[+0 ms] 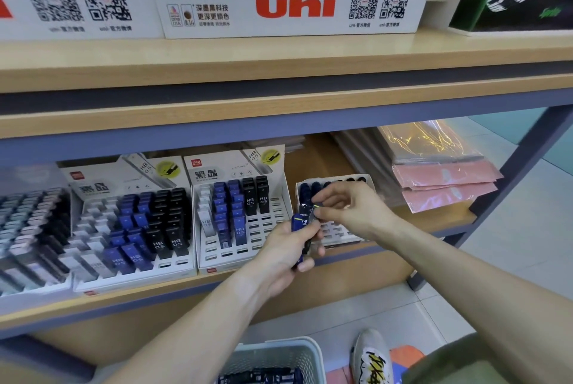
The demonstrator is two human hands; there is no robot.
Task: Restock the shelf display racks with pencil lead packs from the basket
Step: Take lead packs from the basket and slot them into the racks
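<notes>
Lower wooden shelf (217,283) carrying three white display racks side by side: left rack (130,228) mostly full, middle rack (245,222) half full, right rack (333,228) with dark packs only along its back row. On the floor below, white basket (279,355) holding more dark packs. Mid-restock, judging by this: feeding the right rack. Left hand (283,256) gripping a bundle of blue lead packs (302,228) just before that rack. Right hand (347,207) pinching one pack off the bundle's top, directly over empty slots. Next, probably: lifting it free, then seating it upright in a slot
</notes>
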